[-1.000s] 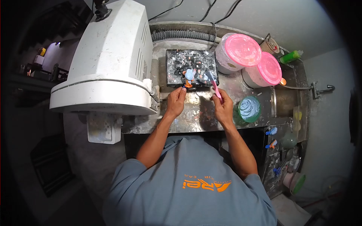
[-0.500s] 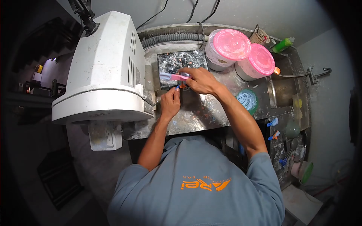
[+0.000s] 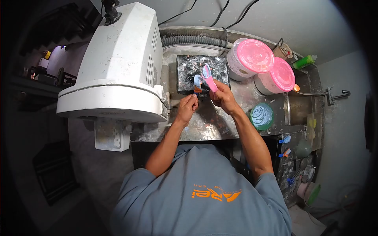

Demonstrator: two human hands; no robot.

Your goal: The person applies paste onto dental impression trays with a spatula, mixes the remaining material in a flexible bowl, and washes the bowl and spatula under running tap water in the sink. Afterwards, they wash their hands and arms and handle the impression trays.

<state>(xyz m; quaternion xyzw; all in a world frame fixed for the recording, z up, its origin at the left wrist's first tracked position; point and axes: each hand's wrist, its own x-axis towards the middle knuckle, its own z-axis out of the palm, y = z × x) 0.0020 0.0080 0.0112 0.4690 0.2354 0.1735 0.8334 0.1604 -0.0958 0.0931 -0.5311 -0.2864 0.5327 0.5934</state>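
My left hand [image 3: 187, 109] is closed on the blue handle of a dental impression tray [image 3: 197, 89]. Orange material shows in the tray, with pale blue paste [image 3: 198, 80] on top. In my right hand [image 3: 225, 99] is a pink spatula [image 3: 212, 83], its blade tilted up and coated with the same paste. The blade is just right of the tray, a small gap apart. Both are over the near part of a dark, paste-spattered square block [image 3: 189, 65]. A green bowl [image 3: 258, 128] of blue paste stands to the right of my right forearm.
A large white machine [image 3: 114, 63] stands close on the left. Two pink-lidded tubs [image 3: 256, 55] are at the back right, before a sink [image 3: 299, 106] with a tap. More blue-handled trays [image 3: 285, 152] lie at the far right. A ribbed hose [image 3: 193, 41] runs along the wall.
My right hand has drawn back to the right and turned the spatula from sideways to upright. Pale blue paste now shows on the tray. The whole view has shifted slightly.
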